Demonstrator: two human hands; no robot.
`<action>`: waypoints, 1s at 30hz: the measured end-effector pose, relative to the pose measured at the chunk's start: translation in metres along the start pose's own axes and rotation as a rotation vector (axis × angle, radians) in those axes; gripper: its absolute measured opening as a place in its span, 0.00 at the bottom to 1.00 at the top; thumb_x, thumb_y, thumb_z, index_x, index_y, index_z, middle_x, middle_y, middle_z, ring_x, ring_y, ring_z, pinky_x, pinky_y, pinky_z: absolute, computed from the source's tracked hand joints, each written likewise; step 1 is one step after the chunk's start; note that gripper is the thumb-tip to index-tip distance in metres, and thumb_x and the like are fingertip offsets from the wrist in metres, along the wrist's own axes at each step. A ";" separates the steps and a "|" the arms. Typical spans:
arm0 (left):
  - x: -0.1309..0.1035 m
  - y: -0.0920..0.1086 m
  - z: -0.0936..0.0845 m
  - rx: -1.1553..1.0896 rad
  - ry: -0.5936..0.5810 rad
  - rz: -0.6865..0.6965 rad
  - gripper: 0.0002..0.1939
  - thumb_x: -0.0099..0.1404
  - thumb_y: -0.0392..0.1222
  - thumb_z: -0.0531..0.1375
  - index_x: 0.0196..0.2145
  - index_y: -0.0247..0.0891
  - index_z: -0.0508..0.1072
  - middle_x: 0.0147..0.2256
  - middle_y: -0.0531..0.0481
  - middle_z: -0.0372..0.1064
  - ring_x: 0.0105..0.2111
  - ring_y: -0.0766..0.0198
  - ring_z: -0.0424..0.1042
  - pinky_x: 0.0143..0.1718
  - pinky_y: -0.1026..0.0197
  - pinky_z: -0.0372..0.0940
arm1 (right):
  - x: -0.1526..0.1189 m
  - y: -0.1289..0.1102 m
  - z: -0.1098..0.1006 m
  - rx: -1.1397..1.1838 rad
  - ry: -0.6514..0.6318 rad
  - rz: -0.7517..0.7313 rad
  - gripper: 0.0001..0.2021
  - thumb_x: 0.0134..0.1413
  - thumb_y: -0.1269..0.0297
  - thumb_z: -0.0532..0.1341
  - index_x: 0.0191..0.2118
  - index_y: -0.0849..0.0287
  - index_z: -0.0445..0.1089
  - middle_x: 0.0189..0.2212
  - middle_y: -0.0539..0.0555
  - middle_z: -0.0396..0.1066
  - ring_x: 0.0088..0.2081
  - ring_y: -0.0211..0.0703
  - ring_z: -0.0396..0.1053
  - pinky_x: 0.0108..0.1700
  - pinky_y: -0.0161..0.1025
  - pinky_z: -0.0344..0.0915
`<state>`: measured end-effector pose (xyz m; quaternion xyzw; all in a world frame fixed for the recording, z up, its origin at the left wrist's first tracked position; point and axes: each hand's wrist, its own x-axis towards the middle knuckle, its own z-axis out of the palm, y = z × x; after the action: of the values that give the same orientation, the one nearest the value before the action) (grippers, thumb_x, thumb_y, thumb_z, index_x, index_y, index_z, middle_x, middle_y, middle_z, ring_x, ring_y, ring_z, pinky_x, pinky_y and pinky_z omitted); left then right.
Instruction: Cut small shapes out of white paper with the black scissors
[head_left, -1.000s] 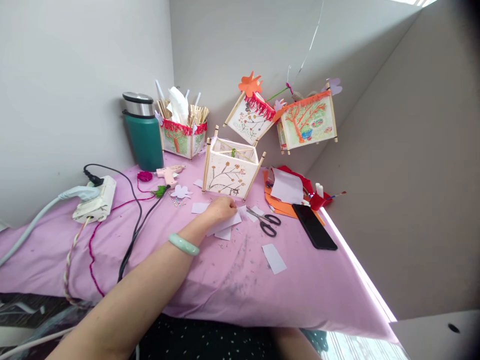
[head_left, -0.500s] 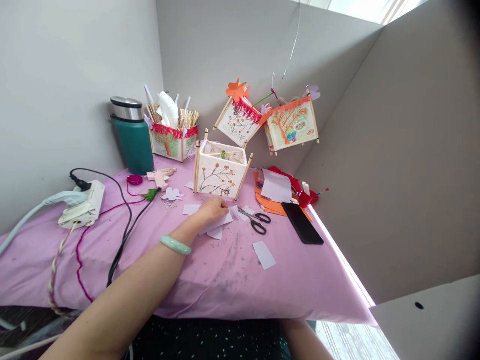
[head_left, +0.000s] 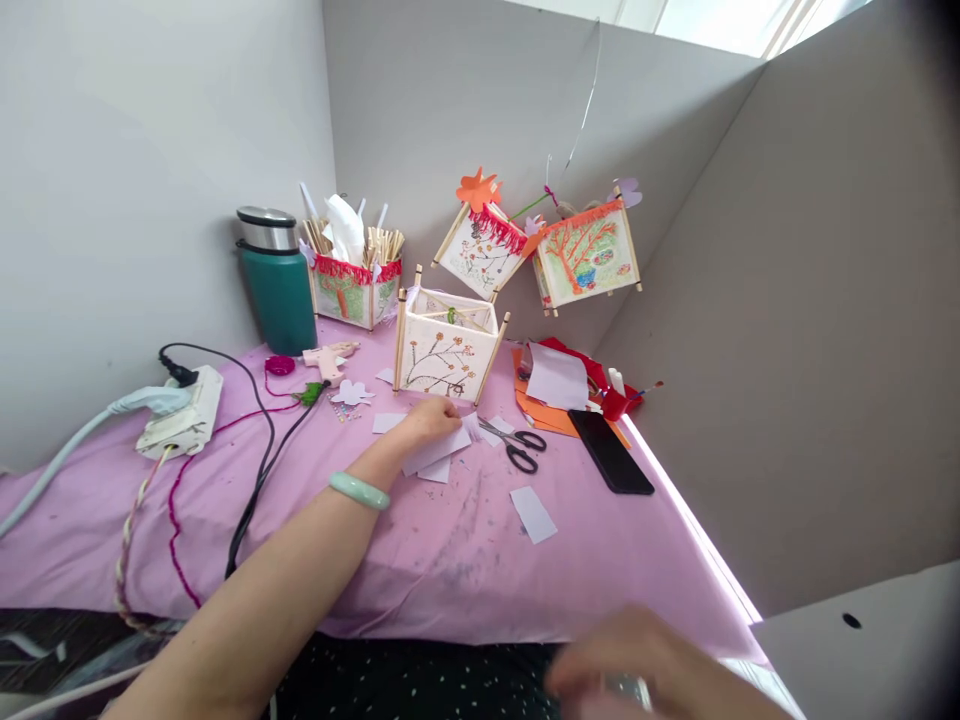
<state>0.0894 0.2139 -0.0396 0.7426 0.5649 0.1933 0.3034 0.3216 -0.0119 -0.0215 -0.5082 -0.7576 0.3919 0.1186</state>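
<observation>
My left hand [head_left: 433,421], with a green bangle [head_left: 360,491] on its wrist, is closed over white paper pieces [head_left: 441,452], just in front of a paper lantern [head_left: 447,358]. Its fingertips curl down and away from me, so what they pinch is hidden. The lantern stands upright on wooden sticks, with a branch and orange flowers drawn on its front. To the right of this hand lie black-handled scissors [head_left: 519,448], blades partly over paper scraps. My right hand [head_left: 626,655] is smeared by motion above the table's front edge, touching nothing that I can see.
On the pink cloth [head_left: 457,560] are a glue gun [head_left: 330,360], a power strip [head_left: 184,410] with cables, and a phone [head_left: 609,452]. A green bottle [head_left: 279,285] and a box of sticks [head_left: 354,285] stand at the back left. Two decorated lanterns [head_left: 589,250] hang above the back.
My right hand has risen from below the table's front edge into view. My left hand has stayed by the lantern. The whole view has shifted slightly.
</observation>
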 end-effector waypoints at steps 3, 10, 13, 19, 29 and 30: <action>0.000 -0.002 0.000 -0.097 0.018 -0.016 0.08 0.57 0.36 0.55 0.20 0.37 0.65 0.20 0.55 0.59 0.21 0.68 0.58 0.23 0.63 0.48 | 0.054 -0.002 -0.046 -0.224 0.337 0.033 0.15 0.62 0.57 0.52 0.40 0.54 0.75 0.34 0.54 0.75 0.35 0.44 0.70 0.38 0.39 0.63; 0.000 -0.004 0.000 -0.192 0.015 -0.059 0.09 0.57 0.35 0.56 0.20 0.37 0.62 0.18 0.56 0.57 0.20 0.68 0.55 0.23 0.63 0.47 | 0.163 0.033 -0.080 -0.534 0.257 0.114 0.16 0.48 0.66 0.62 0.45 0.56 0.70 0.40 0.55 0.72 0.39 0.45 0.68 0.34 0.36 0.57; 0.001 -0.002 -0.001 -0.192 0.026 -0.057 0.10 0.56 0.34 0.57 0.19 0.38 0.62 0.18 0.56 0.56 0.20 0.68 0.55 0.23 0.63 0.47 | 0.161 0.042 -0.078 -0.445 0.257 0.091 0.16 0.45 0.66 0.63 0.44 0.55 0.69 0.35 0.53 0.72 0.34 0.43 0.68 0.31 0.35 0.57; 0.001 -0.003 -0.002 -0.304 0.059 -0.123 0.06 0.54 0.34 0.58 0.22 0.38 0.65 0.18 0.56 0.59 0.20 0.68 0.56 0.22 0.63 0.47 | 0.141 0.053 -0.083 0.342 0.317 -0.018 0.16 0.49 0.63 0.61 0.45 0.58 0.64 0.38 0.54 0.69 0.35 0.43 0.71 0.32 0.37 0.65; 0.000 -0.006 -0.006 -0.705 -0.054 -0.142 0.11 0.46 0.36 0.64 0.30 0.37 0.70 0.23 0.53 0.69 0.21 0.65 0.66 0.22 0.64 0.56 | 0.151 0.049 -0.068 0.368 0.285 -0.021 0.23 0.47 0.57 0.64 0.49 0.59 0.67 0.28 0.48 0.67 0.28 0.36 0.65 0.32 0.36 0.60; 0.000 -0.006 -0.007 -0.741 -0.057 -0.135 0.12 0.45 0.36 0.65 0.30 0.36 0.71 0.23 0.52 0.69 0.21 0.65 0.66 0.22 0.64 0.57 | 0.149 0.047 -0.068 0.362 0.287 -0.023 0.23 0.48 0.57 0.64 0.51 0.59 0.67 0.27 0.48 0.66 0.27 0.36 0.64 0.32 0.36 0.60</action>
<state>0.0803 0.2163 -0.0386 0.5486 0.4956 0.3437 0.5791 0.3246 0.1572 -0.0422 -0.5203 -0.6561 0.4440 0.3189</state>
